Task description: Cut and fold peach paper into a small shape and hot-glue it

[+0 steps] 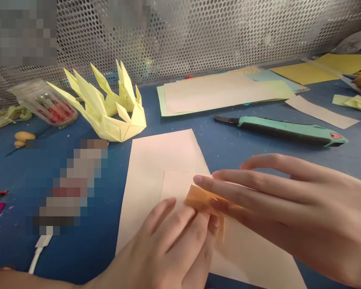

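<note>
A pale peach sheet of paper (165,156) lies in front of me, with a smaller layer over it. A folded part of the paper (197,196) glows orange between my hands. My left hand (180,241) rests on the paper from below, its fingers bent and closed on the folded part's lower edge. From the right, my right hand (276,204) reaches over the fold with long, outstretched fingers, and its fingertips touch it. My fingers hide much of the fold, so I cannot tell its full shape.
A pale yellow folded-paper crown (120,124) stands at the back left, near a clear jar (52,106). A teal utility knife (282,130) lies behind my right hand. Paper sheets (216,92) and a narrow strip (321,112) lie further back. A white cable (39,253) runs at left.
</note>
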The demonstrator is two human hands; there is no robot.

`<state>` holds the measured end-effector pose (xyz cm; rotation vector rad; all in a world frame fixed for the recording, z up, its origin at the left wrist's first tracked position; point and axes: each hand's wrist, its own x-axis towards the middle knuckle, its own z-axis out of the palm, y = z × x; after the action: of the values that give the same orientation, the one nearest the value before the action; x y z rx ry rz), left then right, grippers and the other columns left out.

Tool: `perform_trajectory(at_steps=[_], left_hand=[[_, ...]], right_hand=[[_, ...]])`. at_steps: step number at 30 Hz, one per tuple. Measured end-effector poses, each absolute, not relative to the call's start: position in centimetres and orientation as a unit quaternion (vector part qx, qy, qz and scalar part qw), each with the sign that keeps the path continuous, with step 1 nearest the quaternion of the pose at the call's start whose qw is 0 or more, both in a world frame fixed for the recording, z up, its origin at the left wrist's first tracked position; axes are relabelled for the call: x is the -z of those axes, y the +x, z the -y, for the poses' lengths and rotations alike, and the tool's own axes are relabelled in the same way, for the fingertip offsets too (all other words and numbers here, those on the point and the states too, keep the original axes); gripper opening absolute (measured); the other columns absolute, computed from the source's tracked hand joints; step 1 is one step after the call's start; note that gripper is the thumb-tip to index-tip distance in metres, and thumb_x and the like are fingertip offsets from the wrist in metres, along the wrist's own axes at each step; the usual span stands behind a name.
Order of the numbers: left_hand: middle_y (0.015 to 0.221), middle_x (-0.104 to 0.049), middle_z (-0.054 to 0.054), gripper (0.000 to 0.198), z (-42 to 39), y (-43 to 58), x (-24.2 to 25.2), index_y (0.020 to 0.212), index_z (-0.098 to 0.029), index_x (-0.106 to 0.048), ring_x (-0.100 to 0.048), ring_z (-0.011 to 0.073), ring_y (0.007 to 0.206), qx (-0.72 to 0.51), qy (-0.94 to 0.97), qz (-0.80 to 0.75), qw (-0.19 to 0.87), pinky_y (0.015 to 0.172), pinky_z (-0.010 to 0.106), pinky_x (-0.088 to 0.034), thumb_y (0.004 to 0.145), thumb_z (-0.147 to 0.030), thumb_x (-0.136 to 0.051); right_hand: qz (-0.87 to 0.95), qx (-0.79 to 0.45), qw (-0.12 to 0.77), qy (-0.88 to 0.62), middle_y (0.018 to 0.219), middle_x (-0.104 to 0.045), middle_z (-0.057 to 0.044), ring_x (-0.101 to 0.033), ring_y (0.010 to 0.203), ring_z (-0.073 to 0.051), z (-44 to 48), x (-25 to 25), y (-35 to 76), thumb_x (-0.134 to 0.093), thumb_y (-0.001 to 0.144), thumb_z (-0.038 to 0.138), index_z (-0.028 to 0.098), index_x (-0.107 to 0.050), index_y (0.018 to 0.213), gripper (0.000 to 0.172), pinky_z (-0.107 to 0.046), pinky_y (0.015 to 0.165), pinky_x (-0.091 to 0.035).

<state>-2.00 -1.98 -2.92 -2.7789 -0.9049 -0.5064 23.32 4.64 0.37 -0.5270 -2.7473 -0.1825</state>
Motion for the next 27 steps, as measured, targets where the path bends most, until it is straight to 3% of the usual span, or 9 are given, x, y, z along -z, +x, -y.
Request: perform_trajectory(at_steps=[3,11,16,23,27], left_hand=[[0.127,-0.072,0.007,0.044,1.7,-1.9,3.7,0.133,-0.009,-0.065,-0.056,0.0278,0.124,0.207,-0.928,0.292,0.103,0.118,0.045,-0.032,0.110,-0.027,-0.031],[0.145,-0.063,0.008,0.050,1.8,-2.1,3.7,0.146,-0.008,-0.054,-0.054,0.0255,0.129,0.179,-0.930,0.306,0.095,0.110,0.036,-0.041,0.112,-0.032,-0.025],[0.140,-0.066,0.011,0.050,1.7,-2.1,4.2,0.143,-0.006,-0.057,-0.056,0.0277,0.127,0.208,-0.929,0.288,0.106,0.107,0.037,-0.046,0.110,-0.030,-0.028],[0.134,-0.070,0.010,0.050,1.5,-1.9,4.6,0.138,-0.008,-0.062,-0.058,0.0262,0.126,0.224,-0.920,0.294,0.131,0.116,0.036,-0.038,0.109,-0.023,-0.025],[0.136,-0.069,0.008,0.054,1.7,-1.9,4.1,0.142,-0.008,-0.059,-0.058,0.0244,0.127,0.203,-0.921,0.303,0.134,0.116,0.034,-0.038,0.106,-0.012,-0.019]], right_hand=[[0.975,0.126,0.130,-0.133,0.153,-0.057,-0.012,-0.063,0.125,-0.027,-5.0,-0.4,23.3,-0.036,0.097,0.004,0.011,-0.069,0.122,0.042,-0.047,0.091,-0.054],[0.974,0.139,0.130,-0.125,0.153,-0.058,-0.012,-0.068,0.117,-0.025,-5.6,-0.4,23.5,-0.032,0.097,0.002,0.013,-0.070,0.116,0.043,-0.045,0.090,-0.054],[0.973,0.132,0.136,-0.129,0.150,-0.060,-0.011,-0.066,0.121,-0.025,-5.7,-0.2,23.5,-0.033,0.097,0.002,0.013,-0.070,0.119,0.044,-0.044,0.093,-0.054],[0.955,0.154,0.174,-0.182,0.157,-0.052,-0.011,-0.054,0.134,-0.023,-4.5,0.5,22.9,-0.034,0.097,0.001,0.012,-0.063,0.124,0.042,-0.044,0.097,-0.047],[0.949,0.180,0.160,-0.202,0.163,-0.040,-0.017,-0.049,0.135,-0.030,-3.4,0.6,22.7,-0.040,0.097,0.008,0.010,-0.063,0.122,0.034,-0.049,0.101,-0.042]])
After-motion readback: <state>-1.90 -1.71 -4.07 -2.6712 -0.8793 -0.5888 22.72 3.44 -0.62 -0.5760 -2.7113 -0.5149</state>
